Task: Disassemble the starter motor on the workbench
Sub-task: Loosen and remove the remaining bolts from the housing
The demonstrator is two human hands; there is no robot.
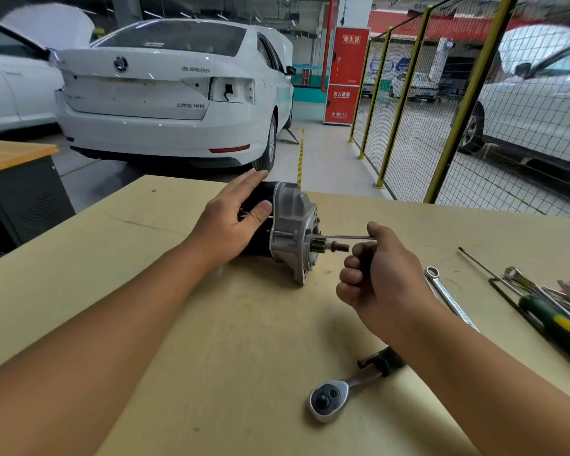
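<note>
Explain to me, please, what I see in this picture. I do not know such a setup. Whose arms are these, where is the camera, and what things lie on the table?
There is no machine here: the arms belong to a person, and the one picture comes from a camera worn on the head, looking forward and down.

On the workbench lies the starter motor, on its side. The left hand rests on its dark body, fingers relaxed. The right hand has its fingers curled round a thin L-shaped key, whose tip reaches the motor's silver housing.

Also on the bench: a ratchet wrench near the person, a combination spanner, a green and yellow screwdriver, and more tools at the right edge, too cut off to name. Behind the bench stand a white car and a yellow mesh fence.
</note>
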